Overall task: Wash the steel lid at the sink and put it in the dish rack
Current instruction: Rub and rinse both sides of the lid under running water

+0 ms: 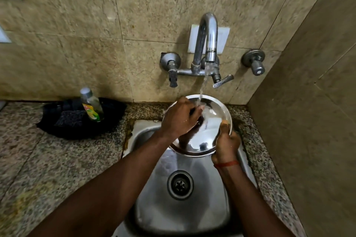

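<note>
The round steel lid (209, 132) is held tilted over the steel sink (154, 194), its shiny face turned toward me. Water from the tap (209, 42) runs onto its upper part. My right hand (226, 145) grips the lid's right rim, thumb over the edge. My left hand (180, 119) lies on the lid's face with curled fingers, right under the stream. Whether it holds anything, such as the lid's knob, stays hidden.
A black tray (57, 123) with a dish-soap bottle (91, 105) and a dark scrubber stands on the granite counter left of the sink. Tiled walls close in behind and on the right. The sink drain (180, 184) lies below the lid.
</note>
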